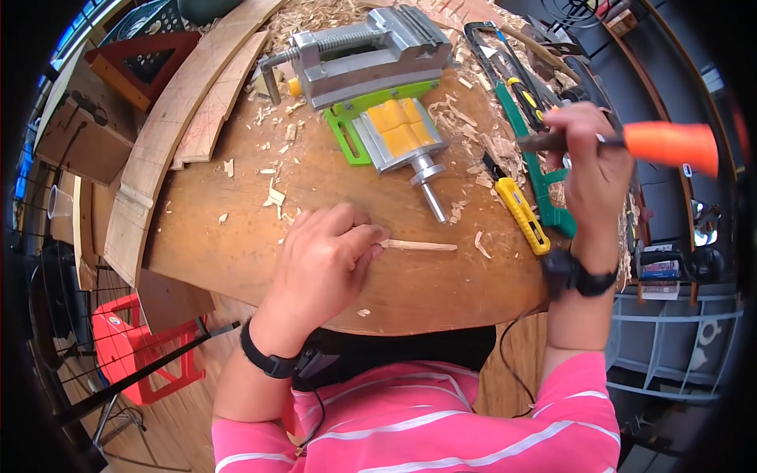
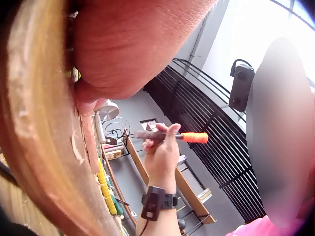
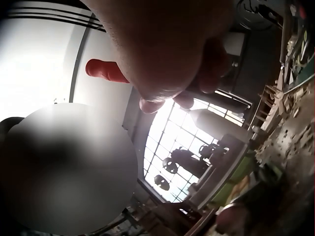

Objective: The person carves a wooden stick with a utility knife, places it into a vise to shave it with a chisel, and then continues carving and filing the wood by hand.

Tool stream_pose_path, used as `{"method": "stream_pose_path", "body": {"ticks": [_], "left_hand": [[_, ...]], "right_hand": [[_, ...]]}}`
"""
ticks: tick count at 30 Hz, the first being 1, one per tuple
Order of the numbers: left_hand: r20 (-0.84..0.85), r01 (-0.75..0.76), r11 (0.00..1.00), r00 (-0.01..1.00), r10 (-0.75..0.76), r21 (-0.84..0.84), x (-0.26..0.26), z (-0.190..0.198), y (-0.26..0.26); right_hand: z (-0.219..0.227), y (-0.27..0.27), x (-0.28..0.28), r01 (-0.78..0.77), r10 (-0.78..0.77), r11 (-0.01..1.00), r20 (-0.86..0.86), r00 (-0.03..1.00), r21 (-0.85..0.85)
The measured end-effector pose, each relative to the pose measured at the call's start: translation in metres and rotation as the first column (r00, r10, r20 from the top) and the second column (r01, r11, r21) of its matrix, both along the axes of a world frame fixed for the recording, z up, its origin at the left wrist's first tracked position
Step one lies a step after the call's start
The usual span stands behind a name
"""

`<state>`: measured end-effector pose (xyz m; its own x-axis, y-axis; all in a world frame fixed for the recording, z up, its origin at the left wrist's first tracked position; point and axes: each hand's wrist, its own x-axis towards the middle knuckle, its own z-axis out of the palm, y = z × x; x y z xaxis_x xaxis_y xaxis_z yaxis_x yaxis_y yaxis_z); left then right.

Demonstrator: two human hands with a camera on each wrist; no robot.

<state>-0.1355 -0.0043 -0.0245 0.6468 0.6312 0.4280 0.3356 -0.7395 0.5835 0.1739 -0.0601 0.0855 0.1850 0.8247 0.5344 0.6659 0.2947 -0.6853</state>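
Low over the table's near side, my left hand point(image 1: 327, 248) pinches a slim carved wooden stick point(image 1: 422, 246) between thumb and fingers. The stick's thin end points right along the tabletop. My right hand point(image 1: 591, 169) is raised at the right and grips a file point(image 1: 670, 147) around its dark metal part. Its orange handle sticks out to the right, apart from the stick. The left wrist view also shows this right hand point(image 2: 161, 160) holding the file point(image 2: 194, 137) up in the air. In the right wrist view, the orange handle point(image 3: 106, 70) shows beyond the palm.
A grey metal vise point(image 1: 374, 59) on a green base stands at the back of the wooden table point(image 1: 236, 229). To the right lie a yellow utility knife point(image 1: 522, 217) and a green-handled saw point(image 1: 527, 146). Wood shavings are scattered about; wooden boards point(image 1: 169, 130) lie at the left.
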Motion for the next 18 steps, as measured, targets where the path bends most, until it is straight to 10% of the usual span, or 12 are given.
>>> {"method": "stream_pose_path", "body": {"ticks": [2, 6, 18], "left_hand": [[-0.005, -0.002, 1.000, 1.000, 0.002, 0.003, 0.001, 0.001, 0.001], [0.027, 0.005, 1.000, 1.000, -0.005, 0.023, 0.000, 0.004, 0.001], [0.034, 0.002, 1.000, 0.999, -0.003, 0.005, -0.002, 0.002, 0.000]], "right_hand": [[-0.006, -0.012, -0.023, -0.300, 0.289, 0.954, -0.273, 0.918, 0.000], [-0.035, -0.015, -0.054, -0.477, 0.431, 0.836, -0.213, 0.877, -0.270], [-0.044, -0.011, -0.073, -0.472, 0.477, 0.781, -0.097, 0.874, -0.409]]}}
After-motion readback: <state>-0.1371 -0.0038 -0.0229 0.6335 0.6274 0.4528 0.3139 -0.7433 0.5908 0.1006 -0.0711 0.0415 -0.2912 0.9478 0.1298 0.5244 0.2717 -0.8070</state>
